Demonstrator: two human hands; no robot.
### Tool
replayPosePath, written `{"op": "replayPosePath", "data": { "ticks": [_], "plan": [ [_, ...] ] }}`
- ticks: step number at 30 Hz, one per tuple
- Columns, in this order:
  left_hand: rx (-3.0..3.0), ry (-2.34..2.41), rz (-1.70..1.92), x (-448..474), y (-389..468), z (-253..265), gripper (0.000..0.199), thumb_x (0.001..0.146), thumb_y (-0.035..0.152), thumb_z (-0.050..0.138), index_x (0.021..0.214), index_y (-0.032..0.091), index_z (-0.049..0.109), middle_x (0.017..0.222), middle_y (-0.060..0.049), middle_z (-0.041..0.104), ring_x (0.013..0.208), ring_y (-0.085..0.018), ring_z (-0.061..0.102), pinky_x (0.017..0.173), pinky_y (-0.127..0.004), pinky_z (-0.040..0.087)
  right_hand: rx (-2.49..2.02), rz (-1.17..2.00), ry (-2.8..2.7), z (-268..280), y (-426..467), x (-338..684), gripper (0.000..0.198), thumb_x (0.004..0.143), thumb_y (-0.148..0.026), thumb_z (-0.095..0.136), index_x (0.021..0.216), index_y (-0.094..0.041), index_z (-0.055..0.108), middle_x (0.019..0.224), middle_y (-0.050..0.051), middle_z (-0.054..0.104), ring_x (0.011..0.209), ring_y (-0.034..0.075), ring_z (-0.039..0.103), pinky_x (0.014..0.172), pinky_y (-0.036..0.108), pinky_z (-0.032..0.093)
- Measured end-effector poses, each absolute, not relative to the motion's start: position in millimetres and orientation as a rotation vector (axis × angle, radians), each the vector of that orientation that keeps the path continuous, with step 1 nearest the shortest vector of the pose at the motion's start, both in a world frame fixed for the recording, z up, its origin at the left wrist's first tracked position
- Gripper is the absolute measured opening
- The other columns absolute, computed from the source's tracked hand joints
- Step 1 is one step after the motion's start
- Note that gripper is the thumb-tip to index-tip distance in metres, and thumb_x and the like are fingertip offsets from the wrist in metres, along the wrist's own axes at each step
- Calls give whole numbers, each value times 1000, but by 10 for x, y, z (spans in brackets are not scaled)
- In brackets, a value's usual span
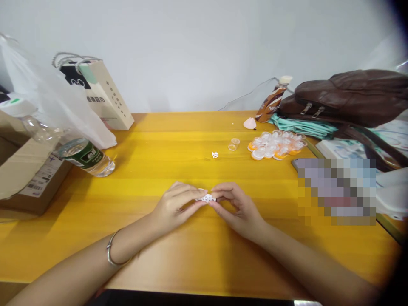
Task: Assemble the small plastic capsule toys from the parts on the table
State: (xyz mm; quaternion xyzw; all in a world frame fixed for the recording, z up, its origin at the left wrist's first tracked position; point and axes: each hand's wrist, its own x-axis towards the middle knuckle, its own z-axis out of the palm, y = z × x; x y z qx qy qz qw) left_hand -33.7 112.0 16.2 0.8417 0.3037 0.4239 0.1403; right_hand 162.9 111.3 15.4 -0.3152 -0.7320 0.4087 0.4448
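Between my two hands, just above the near middle of the table (153, 263), is a small white openwork piece (208, 197). My left hand (174, 204) pinches its left side between thumb and fingers. On its right side, my right hand (237, 208) pinches it in the same way. Fingertips cover part of it, so its full shape is hidden. Another small white piece (215, 155), with a wheel-like round pattern, lies on the wood beyond my hands. Two small clear round cups (233, 144) stand to the right of that piece.
Several clear and orange capsules (277, 145) lie at the back right, near a pink cone (250, 123), a brown drink bottle (270, 102) and a brown leather bag (347, 97). Leftward are a tilted water bottle (86, 157), a cardboard box (28, 182) and a paper bag (105, 95).
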Motion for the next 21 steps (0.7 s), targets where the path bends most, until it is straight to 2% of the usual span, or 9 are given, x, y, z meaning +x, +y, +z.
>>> {"op": "replayPosePath", "data": {
  "ticks": [7,13,16,21],
  "plan": [
    [2008,915,1125,-276,1091,228,16,79,18,63,94,17,64,89,-7,70,82,-14,64,75,-28,51,-841,1059,-1767,165,1109,1601,17,84,-24,54,99,-24,45,80,1,62,73,13,60,70,28,50],
    [1601,989,1002,-219,1118,213,15,78,27,63,85,14,63,79,-5,69,72,-13,63,68,-27,52,-841,1099,-1706,134,1114,1583,15,84,-28,55,95,-24,45,76,0,58,69,13,58,66,28,49],
    [1629,1021,999,-185,1100,220,13,79,27,62,79,14,62,77,-5,68,71,-13,62,67,-27,52,-840,1079,-1678,89,1114,1566,11,83,-26,55,87,-24,45,74,-1,54,68,12,55,64,27,47],
    [1894,1062,1104,-217,1071,277,9,81,23,60,83,15,63,79,-5,69,73,-13,62,69,-27,50,-825,1227,-1553,127,1145,1565,13,80,-28,60,81,-23,48,75,-1,56,70,12,56,66,26,46]
  ]
}}
